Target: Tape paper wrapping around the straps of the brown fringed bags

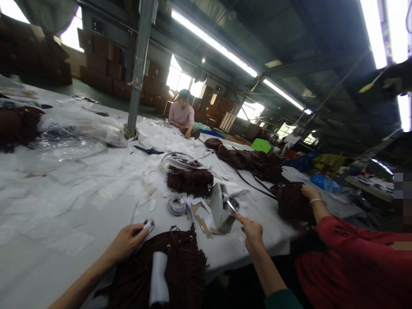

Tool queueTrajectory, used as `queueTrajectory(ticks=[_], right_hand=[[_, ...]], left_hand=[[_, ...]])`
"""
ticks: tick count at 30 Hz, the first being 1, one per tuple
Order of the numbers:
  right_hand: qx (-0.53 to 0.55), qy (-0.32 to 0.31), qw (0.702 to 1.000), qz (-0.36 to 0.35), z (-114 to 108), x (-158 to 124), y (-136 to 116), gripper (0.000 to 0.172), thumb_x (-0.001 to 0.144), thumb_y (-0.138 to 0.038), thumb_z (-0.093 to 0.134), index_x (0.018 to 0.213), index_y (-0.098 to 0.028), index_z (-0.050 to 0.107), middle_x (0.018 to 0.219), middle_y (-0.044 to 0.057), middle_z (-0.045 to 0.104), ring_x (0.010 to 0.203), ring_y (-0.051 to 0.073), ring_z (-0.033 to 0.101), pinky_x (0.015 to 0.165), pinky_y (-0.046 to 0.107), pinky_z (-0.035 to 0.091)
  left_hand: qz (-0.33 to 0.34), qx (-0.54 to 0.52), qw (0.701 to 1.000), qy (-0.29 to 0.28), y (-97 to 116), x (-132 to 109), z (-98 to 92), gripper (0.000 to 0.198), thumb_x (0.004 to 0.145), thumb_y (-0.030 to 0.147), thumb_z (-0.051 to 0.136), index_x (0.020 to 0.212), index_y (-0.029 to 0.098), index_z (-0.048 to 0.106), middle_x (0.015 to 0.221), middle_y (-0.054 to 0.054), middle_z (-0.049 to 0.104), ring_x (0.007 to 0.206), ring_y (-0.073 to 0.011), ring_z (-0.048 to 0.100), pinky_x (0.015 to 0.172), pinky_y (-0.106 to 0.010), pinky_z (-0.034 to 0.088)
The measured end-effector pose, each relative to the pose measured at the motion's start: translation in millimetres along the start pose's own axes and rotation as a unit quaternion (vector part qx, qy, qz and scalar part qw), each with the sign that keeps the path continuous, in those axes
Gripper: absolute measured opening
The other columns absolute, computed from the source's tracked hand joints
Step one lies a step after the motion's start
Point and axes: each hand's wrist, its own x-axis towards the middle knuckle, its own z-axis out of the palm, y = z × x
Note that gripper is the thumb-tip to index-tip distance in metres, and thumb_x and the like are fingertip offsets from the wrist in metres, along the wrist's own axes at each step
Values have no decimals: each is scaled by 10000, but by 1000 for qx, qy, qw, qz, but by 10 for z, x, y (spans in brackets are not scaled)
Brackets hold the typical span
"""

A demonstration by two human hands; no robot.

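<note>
My left hand [130, 242] pinches a small piece wrapped in white [148, 225], just above the top edge of a dark brown fringed bag [180, 257]. What lies inside the wrapping I cannot make out. The bag is close in front of me, with metal eyelets and a white wrapped roll [159, 279] on its front. Farther right, my right hand [252, 231] is closed on the end of a pale, shiny strip of tape [231, 207]. That strip reaches back to a grey tape dispenser [219, 212] on the table.
A coil of grey cord [177, 205], paper scraps [202, 214] and another fringed bag [189, 180] lie ahead. A co-worker in red [354, 253] handles a brown bag [289, 199] at right. Another person [182, 112] sits across the table beyond a metal post [140, 68]. Plastic wrapping [74, 133] covers the left.
</note>
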Motion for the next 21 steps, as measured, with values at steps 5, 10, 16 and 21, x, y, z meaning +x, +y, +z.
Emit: queueTrajectory(ticks=[5,10,16,21], right_hand=[[-40,-40,998,-12,64,-211,248,471,602,-579,607,693,-124,689,637,90,680,606,207,620,487,270,437],[-108,-37,991,-75,43,-186,297,451,617,-618,540,574,-186,661,580,78,664,606,240,626,542,298,431],[-170,0,981,-90,-214,-237,465,369,540,-599,489,448,-268,623,534,98,669,601,330,624,525,372,416],[-121,-98,981,-114,-23,-678,272,485,618,-655,516,671,-212,707,624,78,693,626,281,635,600,350,481]], left_hand=[[-3,-1,1000,10,9,-8,11,424,755,550,477,608,174,606,586,7,548,645,-182,522,594,-217,410],[-8,6,1000,17,44,-15,32,442,755,570,461,600,178,591,593,1,557,658,-192,533,603,-225,414],[21,7,999,40,-63,12,125,434,815,533,432,654,174,615,635,2,586,671,-189,549,609,-227,391],[57,64,993,77,-65,-4,162,366,873,391,398,693,159,616,625,-4,577,606,-157,518,582,-232,343]])
